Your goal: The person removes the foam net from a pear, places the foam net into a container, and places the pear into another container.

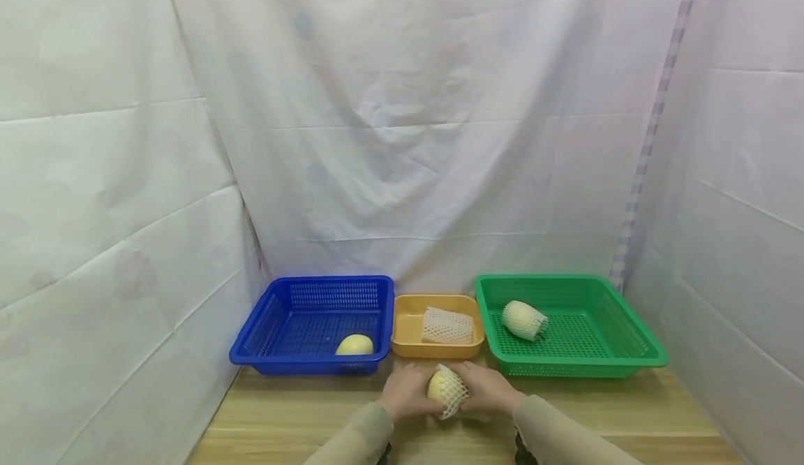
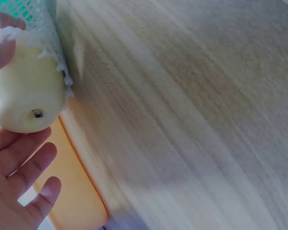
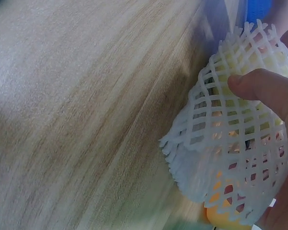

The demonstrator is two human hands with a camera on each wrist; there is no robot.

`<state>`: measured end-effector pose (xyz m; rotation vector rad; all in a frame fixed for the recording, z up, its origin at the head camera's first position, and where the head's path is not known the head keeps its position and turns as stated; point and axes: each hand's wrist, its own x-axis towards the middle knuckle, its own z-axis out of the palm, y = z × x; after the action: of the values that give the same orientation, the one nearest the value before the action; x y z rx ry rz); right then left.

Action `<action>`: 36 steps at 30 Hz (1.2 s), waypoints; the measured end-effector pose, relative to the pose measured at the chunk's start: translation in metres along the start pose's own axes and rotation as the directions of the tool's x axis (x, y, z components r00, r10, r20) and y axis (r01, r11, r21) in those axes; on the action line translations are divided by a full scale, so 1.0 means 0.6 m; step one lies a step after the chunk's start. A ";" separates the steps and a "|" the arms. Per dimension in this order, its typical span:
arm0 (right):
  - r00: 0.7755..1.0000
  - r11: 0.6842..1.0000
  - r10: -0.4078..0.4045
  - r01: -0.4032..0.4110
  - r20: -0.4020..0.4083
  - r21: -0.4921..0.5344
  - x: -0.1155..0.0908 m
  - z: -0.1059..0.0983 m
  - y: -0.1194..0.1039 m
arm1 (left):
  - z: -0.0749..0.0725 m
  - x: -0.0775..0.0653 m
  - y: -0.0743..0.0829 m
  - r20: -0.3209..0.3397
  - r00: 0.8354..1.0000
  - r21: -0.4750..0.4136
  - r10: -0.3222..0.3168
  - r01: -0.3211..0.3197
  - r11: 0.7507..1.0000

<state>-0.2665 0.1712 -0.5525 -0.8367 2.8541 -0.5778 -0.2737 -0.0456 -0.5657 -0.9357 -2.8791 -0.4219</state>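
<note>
In the head view a pale yellow fruit, rounded like a pear or apple, is held low over the table between both hands. My left hand grips its bare end, thumb on one side and fingertips at the other. A dark-centred dimple marks that end of the fruit in the left wrist view. A white foam net sleeve covers the rest of it, and its loose end sticks out past the fruit. My right hand holds the sleeve around the fruit, the thumb pressing on the mesh.
A blue basket at the left contains one bare yellow fruit. The small orange tray in the middle holds white foam netting. In the green basket at the right lies a netted fruit. White cloth hangs behind.
</note>
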 end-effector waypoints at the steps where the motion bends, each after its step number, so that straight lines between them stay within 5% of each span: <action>1: 1.000 1.000 0.003 -0.003 0.000 0.002 -0.001 0.000 0.000 | -0.001 -0.001 0.001 0.008 1.000 -0.003 -0.004 0.004 1.000; 20: 1.000 1.000 0.025 -0.025 0.013 0.013 -0.001 0.006 0.009 | -0.004 -0.006 0.029 0.055 0.998 0.071 0.036 -0.040 0.997; 36: 0.999 1.000 -0.006 0.007 -0.035 0.012 -0.001 0.007 0.016 | 0.000 -0.006 0.021 0.019 0.999 0.020 0.027 -0.027 0.999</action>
<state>-0.2699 0.1776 -0.5602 -0.8424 2.8776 -0.6153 -0.2633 -0.0378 -0.5633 -0.9792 -2.8788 -0.3831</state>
